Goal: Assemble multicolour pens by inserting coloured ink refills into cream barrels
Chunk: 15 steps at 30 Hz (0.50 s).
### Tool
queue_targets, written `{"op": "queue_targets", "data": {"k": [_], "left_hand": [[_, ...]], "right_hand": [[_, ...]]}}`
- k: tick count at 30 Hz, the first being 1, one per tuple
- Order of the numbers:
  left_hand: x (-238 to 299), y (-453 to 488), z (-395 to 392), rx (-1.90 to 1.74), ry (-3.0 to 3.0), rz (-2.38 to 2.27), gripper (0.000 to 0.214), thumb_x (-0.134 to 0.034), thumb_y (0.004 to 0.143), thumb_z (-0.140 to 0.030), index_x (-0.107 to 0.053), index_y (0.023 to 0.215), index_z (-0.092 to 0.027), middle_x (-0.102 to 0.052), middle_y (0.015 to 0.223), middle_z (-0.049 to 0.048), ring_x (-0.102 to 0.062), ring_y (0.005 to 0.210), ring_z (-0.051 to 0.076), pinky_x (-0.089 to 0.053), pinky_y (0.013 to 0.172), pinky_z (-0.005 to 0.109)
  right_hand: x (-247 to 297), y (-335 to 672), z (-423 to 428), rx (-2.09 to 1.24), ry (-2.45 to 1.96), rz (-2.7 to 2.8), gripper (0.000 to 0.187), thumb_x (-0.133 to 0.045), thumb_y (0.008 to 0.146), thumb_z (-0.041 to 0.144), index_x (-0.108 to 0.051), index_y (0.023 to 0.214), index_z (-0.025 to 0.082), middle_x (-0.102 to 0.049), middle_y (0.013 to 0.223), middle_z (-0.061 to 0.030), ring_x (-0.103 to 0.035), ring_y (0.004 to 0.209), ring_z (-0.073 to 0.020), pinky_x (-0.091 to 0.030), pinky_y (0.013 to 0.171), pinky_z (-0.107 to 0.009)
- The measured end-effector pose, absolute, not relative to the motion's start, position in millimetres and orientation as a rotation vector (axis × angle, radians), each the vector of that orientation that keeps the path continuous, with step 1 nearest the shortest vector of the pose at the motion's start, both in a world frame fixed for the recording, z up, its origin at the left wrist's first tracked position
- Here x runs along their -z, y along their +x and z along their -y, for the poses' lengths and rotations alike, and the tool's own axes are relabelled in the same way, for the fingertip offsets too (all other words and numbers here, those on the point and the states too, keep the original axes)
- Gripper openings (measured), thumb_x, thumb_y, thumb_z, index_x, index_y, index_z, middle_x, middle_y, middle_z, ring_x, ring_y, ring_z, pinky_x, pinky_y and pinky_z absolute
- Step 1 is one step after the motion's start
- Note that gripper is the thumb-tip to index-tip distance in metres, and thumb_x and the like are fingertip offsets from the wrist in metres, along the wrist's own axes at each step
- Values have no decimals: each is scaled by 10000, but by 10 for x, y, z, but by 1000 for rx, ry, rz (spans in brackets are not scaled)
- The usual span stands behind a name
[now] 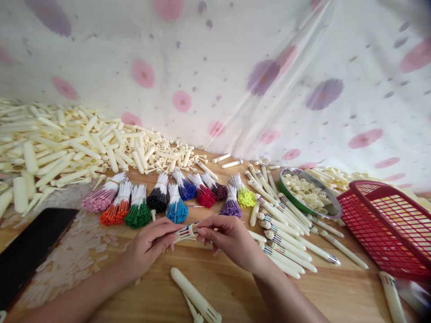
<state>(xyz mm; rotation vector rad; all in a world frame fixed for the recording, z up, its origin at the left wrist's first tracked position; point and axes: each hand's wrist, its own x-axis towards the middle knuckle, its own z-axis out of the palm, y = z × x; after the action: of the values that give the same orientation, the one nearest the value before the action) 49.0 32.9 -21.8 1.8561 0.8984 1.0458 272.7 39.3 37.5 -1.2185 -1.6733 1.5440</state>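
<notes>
My left hand and my right hand meet over the wooden table, both pinching a small bundle of coloured pen refills with a cream ring part between the fingertips. Just beyond the hands lie bundles of refills in pink, orange, green, black, blue, red, purple and yellow. A cream pen barrel lies on the table close to me, below the hands.
A big heap of cream pen barrels fills the left back. Several assembled pens lie in a row at right, beside a green bowl of small parts and a red basket. A dark phone lies at left.
</notes>
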Motion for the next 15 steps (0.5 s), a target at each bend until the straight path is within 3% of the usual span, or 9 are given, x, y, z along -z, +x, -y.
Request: {"op": "queue_targets", "data": {"k": [7, 15], "left_hand": [[157, 498, -314, -1123, 1916, -903, 278, -504, 886, -179, -659, 1100, -266, -622, 836, 23, -606, 579, 93, -513, 535, 178], [176, 482, -304, -1173, 1921, -898, 285, -481, 899, -180, -654, 1111, -261, -628, 851, 36, -613, 605, 104, -528, 551, 189]], "right_hand": [[-320, 2646, -379, -1756, -1203, 1380, 359, -694, 696, 481, -689, 805, 139, -617, 646, -8, -498, 502, -56, -377, 387, -129], [-467, 2618, -236, -1446, -1209, 1614, 221, -625, 791, 335, -709, 924, 180, -689, 786, -42, -552, 614, -98, -400, 443, -167]]}}
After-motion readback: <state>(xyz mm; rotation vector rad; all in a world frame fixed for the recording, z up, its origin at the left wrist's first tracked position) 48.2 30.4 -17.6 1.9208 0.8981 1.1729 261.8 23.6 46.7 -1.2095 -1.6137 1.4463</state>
